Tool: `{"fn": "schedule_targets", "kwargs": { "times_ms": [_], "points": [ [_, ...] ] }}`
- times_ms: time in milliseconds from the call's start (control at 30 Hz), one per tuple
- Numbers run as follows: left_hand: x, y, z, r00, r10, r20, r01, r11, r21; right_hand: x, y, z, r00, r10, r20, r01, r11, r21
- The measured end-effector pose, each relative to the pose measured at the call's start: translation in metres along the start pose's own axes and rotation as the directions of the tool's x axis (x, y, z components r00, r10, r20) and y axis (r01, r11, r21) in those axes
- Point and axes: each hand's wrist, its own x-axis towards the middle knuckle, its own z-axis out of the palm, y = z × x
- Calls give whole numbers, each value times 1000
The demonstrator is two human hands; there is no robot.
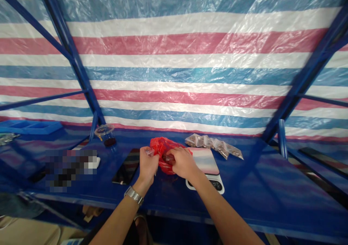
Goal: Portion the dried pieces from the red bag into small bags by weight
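A crumpled red plastic bag (165, 143) sits on the blue table between my hands, its mouth open with something dark brown inside. My left hand (148, 161), with a metal watch at the wrist, is closed at the bag's left side. Crinkled clear plastic (149, 152), which looks like a small bag, shows at the top of that fist. My right hand (185, 162) reaches into the mouth of the red bag from the right, fingers curled; what they pinch is hidden. Just right of it lies a white kitchen scale (203, 160) with a shiny plate.
Several small clear bags of brown bits (214, 144) lie in a row behind the scale. A black phone (126, 167) is left of my left hand. Farther left stand a clear plastic cup (106, 134) with dark liquid and a blue tray (40, 127). Blue metal posts (81, 67) frame the table.
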Motion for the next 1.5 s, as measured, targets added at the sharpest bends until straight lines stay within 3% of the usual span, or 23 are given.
{"fn": "schedule_targets", "kwargs": {
  "times_ms": [133, 400, 633, 867, 1033, 1200, 1500],
  "points": [
    [0, 1, 3, 999, -13, 52, 11, 999, 47, 2, 0, -4, 997, 73, -36, -77, 992, -105],
    [1, 3, 15, 958, -146, 247, 194, 963, -184, 3, 2, -4, 996, 78, -51, -79, 996, -30],
    [7, 9, 7, 973, -137, 188, 180, 954, -239, 5, 8, -7, 983, 147, -110, -148, 989, -3],
    [0, 13, 4, 932, -233, 279, 298, 929, -219, 2, -2, -15, 994, 112, -19, -113, 987, -117],
    [-1, 6, 9, 891, -298, 342, 386, 894, -227, 1, -3, -14, 998, 63, 8, -61, 993, -100],
    [3, 3, 9, 889, -305, 343, 397, 886, -241, 3, 0, -6, 1000, 3, -13, -3, 999, -49],
    [4, 6, 0, 895, -289, 339, 379, 894, -240, 1, -2, -6, 999, 39, 4, -39, 995, -96]
  ]
}}
